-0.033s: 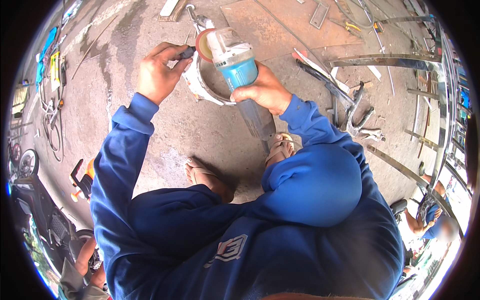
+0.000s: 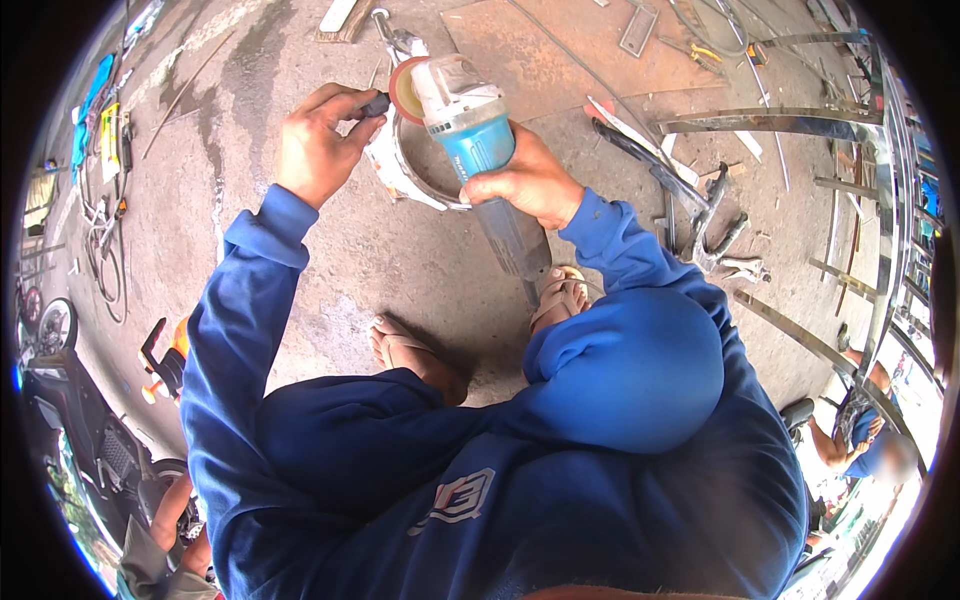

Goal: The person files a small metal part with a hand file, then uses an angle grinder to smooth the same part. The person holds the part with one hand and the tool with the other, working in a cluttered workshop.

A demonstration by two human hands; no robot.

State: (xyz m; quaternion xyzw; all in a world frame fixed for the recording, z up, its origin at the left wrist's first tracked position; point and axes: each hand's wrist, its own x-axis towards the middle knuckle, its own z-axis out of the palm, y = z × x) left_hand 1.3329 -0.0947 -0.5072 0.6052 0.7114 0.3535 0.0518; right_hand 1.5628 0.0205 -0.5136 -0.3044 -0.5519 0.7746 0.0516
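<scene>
An angle grinder (image 2: 465,115) with a blue-green body and a grey head is held above the concrete floor (image 2: 400,260), near the top middle of the view. The right hand (image 2: 525,180) is wrapped tight around the back of its blue body. The left hand (image 2: 318,150) is closed around the black side handle (image 2: 376,103), which sticks out from the grinder's head toward the person's left. The round disc (image 2: 403,88) sits at the far end of the tool, between the two hands and a little beyond them.

Just under the grinder lies a shiny metal ring (image 2: 415,180), resting on the floor between the hands, with a whitish piece against its left side; whether the disc touches the ring cannot be told. Both sandalled feet (image 2: 415,352) stand on the concrete nearer the body, below the ring. To the right lie polished metal bars (image 2: 770,122) and a clamp-like tool (image 2: 720,245), well apart from the hands. Cables (image 2: 105,215) lie at the far left. Another person (image 2: 865,440) sits at the lower right edge.

The grinder's long axis runs from the right hand up and away from the person, leaning slightly to the left, with the disc end pointing away from the body.
</scene>
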